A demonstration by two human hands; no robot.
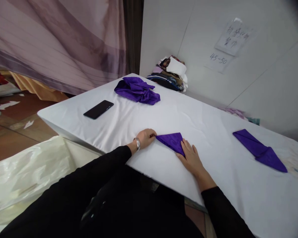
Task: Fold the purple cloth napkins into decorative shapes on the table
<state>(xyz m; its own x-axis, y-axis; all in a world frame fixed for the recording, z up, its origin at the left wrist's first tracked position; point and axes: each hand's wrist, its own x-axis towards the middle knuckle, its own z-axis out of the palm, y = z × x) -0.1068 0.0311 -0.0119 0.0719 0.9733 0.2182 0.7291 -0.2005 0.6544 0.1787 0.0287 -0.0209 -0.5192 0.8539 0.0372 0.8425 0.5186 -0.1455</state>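
Observation:
A purple cloth napkin [171,140], folded into a pointed triangle, lies on the white-covered table [186,119] in front of me. My left hand [145,138], a silver watch on its wrist, pinches the napkin's left tip between closed fingers. Flat against the right edge of the same napkin rests my right hand [190,158], its fingers stretched out. Farther right lies another folded purple napkin [259,150], long and pointed. Toward the back left sits a crumpled heap of purple cloth [137,91].
A black phone [98,109] lies on the table's left part. Folded fabrics [170,73] are stacked against the pale wall [203,29], which carries handwritten paper signs [232,36]. Beside the table's left edge stands a bin lined with whitish plastic [37,165]. A pinkish curtain [72,39] hangs behind.

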